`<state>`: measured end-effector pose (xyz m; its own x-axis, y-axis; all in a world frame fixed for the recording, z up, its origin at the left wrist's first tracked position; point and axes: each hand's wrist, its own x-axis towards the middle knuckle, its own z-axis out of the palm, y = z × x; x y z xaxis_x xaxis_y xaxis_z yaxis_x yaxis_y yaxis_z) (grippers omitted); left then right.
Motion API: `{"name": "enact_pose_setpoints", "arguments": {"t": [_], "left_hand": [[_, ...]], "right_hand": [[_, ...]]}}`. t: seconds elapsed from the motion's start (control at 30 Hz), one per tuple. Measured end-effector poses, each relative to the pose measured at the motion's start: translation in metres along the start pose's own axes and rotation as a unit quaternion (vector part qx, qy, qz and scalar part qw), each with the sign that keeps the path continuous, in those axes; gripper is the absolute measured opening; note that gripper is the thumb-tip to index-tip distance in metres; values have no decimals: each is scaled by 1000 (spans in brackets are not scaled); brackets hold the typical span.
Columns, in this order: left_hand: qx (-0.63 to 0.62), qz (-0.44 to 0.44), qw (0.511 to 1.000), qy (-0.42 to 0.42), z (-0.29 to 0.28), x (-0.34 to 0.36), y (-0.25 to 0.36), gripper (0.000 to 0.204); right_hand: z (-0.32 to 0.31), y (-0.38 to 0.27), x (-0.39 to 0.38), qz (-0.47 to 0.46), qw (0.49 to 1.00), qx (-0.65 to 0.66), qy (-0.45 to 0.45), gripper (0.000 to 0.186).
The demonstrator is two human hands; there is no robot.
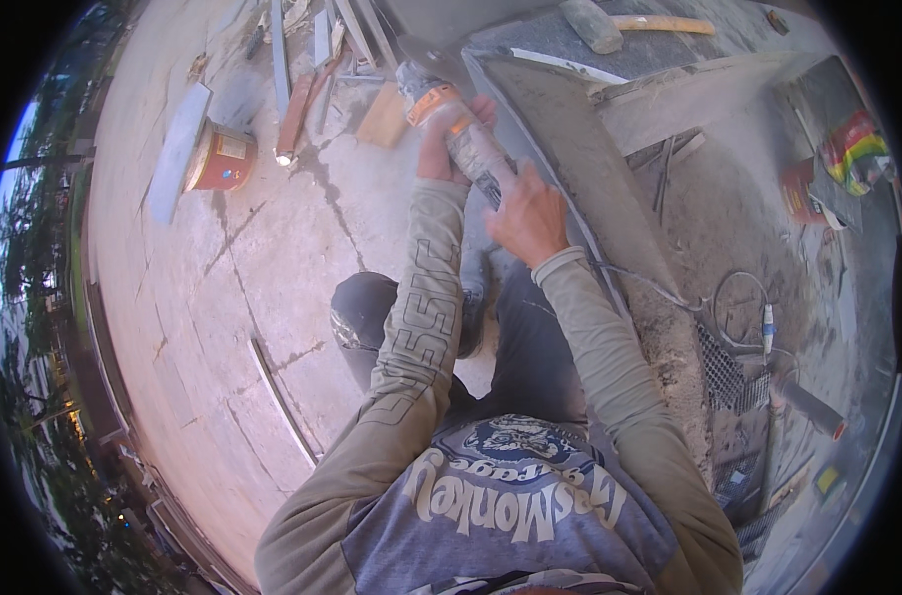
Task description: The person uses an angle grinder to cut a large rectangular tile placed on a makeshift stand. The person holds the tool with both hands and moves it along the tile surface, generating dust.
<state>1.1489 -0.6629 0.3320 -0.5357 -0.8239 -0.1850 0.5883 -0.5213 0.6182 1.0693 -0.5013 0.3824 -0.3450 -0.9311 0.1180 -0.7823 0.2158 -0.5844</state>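
Observation:
Both of my hands are closed on an angle grinder [479, 151], dusty grey with an orange band near its head. My left hand [434, 149] grips its front part, close behind the head. Farther back, my right hand [530, 218] wraps round the rear of the body. The blurred disc [441, 61] points away from me, near the far corner of a grey slab edge [515, 94]. Whether the disc touches the slab, I cannot tell.
A red bucket [221, 159] with a pale board [178, 154] against it stands at left. Metal strips and a wood piece [384, 117] lie ahead. On the right are a mallet [595, 25], a cable [659, 288], a colourful bag [855, 151] and black mesh [731, 372].

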Motion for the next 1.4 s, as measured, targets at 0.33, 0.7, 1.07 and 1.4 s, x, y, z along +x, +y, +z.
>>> {"name": "enact_pose_setpoints", "arguments": {"t": [0.33,0.7,1.07,1.4], "left_hand": [[4,-47,999,22,-3,21,-4,52],[4,-45,998,45,-1,27,-11,53],[-11,-50,997,62,-3,31,-13,52],[4,-42,998,56,3,28,-10,51]], "right_hand": [[1,0,14,44,999,19,-4,100],[-6,1,22,64,996,40,-41,100],[-9,-1,28,74,995,34,-60,99],[-10,-3,29,83,994,27,-65,101]]}}
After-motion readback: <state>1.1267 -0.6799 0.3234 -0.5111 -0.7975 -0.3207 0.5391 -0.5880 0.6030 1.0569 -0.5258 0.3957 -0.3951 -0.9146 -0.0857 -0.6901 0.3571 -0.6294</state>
